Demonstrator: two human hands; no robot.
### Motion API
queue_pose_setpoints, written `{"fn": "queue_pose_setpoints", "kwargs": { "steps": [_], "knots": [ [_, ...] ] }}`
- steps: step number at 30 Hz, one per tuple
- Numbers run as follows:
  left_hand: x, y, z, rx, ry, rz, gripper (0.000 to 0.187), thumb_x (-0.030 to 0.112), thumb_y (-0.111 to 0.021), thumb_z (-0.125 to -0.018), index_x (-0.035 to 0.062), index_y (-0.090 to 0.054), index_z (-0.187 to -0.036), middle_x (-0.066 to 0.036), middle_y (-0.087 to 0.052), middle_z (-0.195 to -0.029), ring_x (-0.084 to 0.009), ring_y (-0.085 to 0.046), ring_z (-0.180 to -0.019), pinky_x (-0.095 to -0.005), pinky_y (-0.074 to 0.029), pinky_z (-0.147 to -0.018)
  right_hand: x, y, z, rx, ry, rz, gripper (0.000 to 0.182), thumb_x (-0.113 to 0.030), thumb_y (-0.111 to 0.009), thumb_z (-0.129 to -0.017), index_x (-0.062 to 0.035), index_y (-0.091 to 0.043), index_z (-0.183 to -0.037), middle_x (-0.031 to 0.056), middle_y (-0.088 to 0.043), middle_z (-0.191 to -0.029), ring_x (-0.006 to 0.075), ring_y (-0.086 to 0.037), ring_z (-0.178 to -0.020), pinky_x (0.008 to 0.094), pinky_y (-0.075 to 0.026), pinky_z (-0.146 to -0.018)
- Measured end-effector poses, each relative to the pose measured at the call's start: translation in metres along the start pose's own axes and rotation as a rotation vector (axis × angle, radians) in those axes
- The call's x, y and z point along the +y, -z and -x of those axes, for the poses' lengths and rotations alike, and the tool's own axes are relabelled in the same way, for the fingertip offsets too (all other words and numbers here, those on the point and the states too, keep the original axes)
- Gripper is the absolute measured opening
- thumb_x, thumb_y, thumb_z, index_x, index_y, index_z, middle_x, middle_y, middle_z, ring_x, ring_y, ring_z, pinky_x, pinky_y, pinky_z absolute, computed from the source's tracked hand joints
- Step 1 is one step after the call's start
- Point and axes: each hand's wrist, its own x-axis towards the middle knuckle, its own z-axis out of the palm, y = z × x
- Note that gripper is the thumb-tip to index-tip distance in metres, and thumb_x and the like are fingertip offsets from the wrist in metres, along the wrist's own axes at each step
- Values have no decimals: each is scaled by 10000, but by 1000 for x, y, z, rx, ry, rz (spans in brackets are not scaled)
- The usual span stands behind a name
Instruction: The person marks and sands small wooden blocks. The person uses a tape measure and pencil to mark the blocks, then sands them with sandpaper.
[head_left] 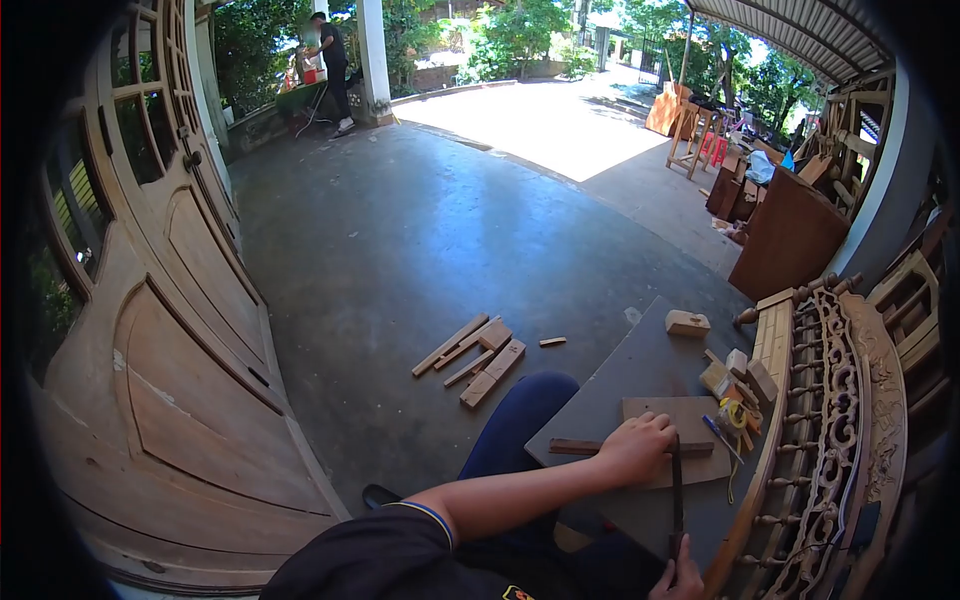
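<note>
My left hand [638, 447] is closed over a dark narrow wooden strip [574, 447], which lies across a thin flat board [700, 408] on the grey worktable [592, 412]. The strip shows on both sides of the hand. My right hand [682, 578], at the bottom edge of the view, is wrapped around the near end of a long dark bar-shaped tool [678, 505], perhaps a file. Its far end crosses the strip just beside my left fingers. A yellow tape measure [733, 414] and a blue pen-like tool [714, 429] lie right of the board.
Wooden blocks [687, 323] sit farther up the table. A carved wooden railing [830, 400] stands close on the right, panelled doors [190, 350] on the left. Several wood pieces [493, 375] lie on the floor [400, 240]. Another person [333, 60] stands far back.
</note>
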Motion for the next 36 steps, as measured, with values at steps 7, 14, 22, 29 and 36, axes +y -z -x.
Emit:
{"fn": "queue_pose_setpoints", "kwargs": {
  "steps": [7,14,22,29,36],
  "knots": [
    [-6,-4,-3,31,1,17,282,202,-736,-927,7,-648,-1110,-166,-616,-1186,-369,-614,-1190,-482,-527,-1019,6,9,-13,-20,-77,63,507,3,-597,-1009,-77,-622,-1509,269,-738,-1235,450,-720,-1054,465,-572,-906],
    [-4,-3,-2,40,-2,1,276,193,-730,-920,-1,-635,-1091,-174,-612,-1195,-377,-614,-1205,-487,-538,-1014,15,13,-8,-57,-1,-47,490,18,-612,-985,-73,-664,-1463,280,-742,-1157,468,-718,-1001,457,-577,-866],
    [-6,-2,-3,33,-11,5,279,194,-716,-922,3,-631,-1107,-180,-613,-1198,-388,-612,-1213,-499,-541,-1007,34,26,-21,-95,97,-156,484,19,-617,-982,-72,-667,-1455,297,-736,-1110,476,-723,-971,460,-578,-843],
    [-7,-4,-3,32,-19,-36,270,190,-698,-935,1,-631,-1117,-182,-615,-1192,-387,-617,-1204,-497,-542,-1008,26,18,-12,-85,-5,-38,467,24,-619,-978,-54,-682,-1434,296,-743,-1093,454,-740,-978,429,-578,-852],
    [-7,-3,-4,33,-14,-60,257,194,-692,-946,11,-634,-1117,-179,-623,-1173,-387,-619,-1203,-497,-542,-1010,50,14,-24,-52,135,-309,505,16,-630,-986,-87,-649,-1480,307,-733,-1083,451,-727,-945,419,-561,-818]
  ]
}}
